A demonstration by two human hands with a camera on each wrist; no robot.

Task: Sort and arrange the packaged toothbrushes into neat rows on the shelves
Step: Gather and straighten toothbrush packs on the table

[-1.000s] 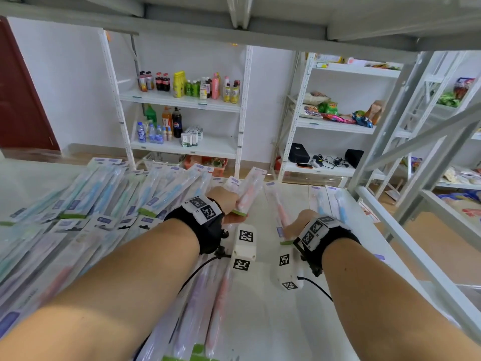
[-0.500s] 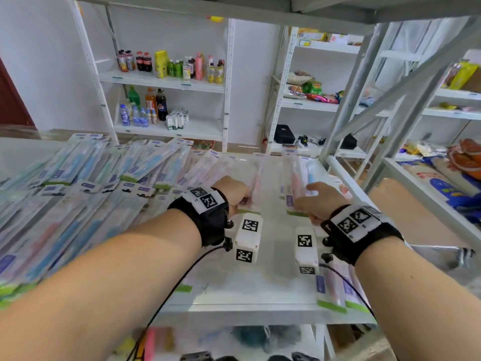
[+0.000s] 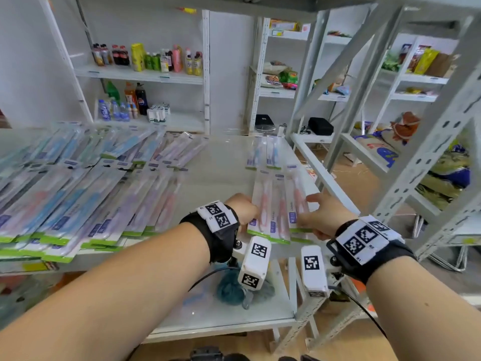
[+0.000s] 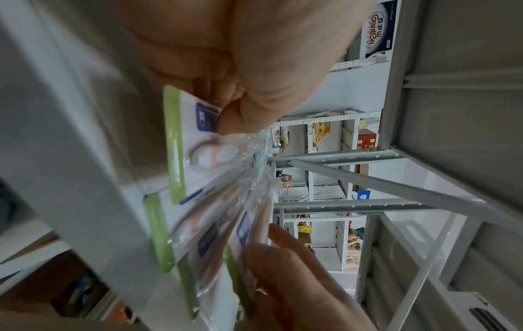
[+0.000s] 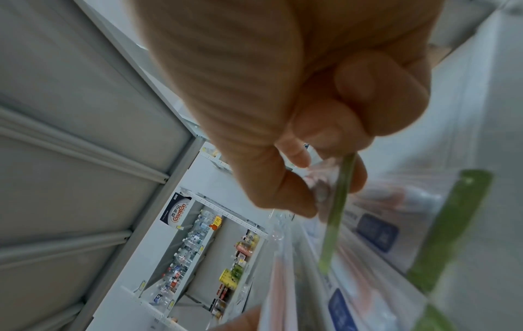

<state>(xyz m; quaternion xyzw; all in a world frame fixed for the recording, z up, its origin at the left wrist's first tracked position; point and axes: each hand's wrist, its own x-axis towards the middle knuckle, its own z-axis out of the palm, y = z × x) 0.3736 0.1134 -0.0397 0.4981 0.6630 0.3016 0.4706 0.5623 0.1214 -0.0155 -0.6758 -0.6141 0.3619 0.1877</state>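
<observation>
Three pink toothbrush packs [image 3: 273, 204] with green bottom strips lie side by side on the right front of the white shelf [image 3: 223, 175]. My left hand [image 3: 247, 209] pinches the leftmost pack [image 4: 195, 138] near its bottom strip, thumb on top. My right hand [image 3: 311, 213] pinches the rightmost pack [image 3: 295, 201], and its fingers curl round the green edge [image 5: 338, 201]. Two blue packs [image 3: 264, 155] lie farther back on the same side. Several overlapping blue and pink packs [image 3: 78, 194] cover the shelf's left half.
Grey slotted uprights [image 3: 426, 162] and a diagonal brace stand close on the right. A lower shelf [image 3: 234, 311] holds a teal bundle [image 3: 230, 289]. Drink bottles [image 3: 145, 58] and snack bags [image 3: 283, 76] fill racks across the aisle.
Both hands have come back toward the shelf's front right with pink packs. The packs now lie together in a row. The head view has pulled back and down.
</observation>
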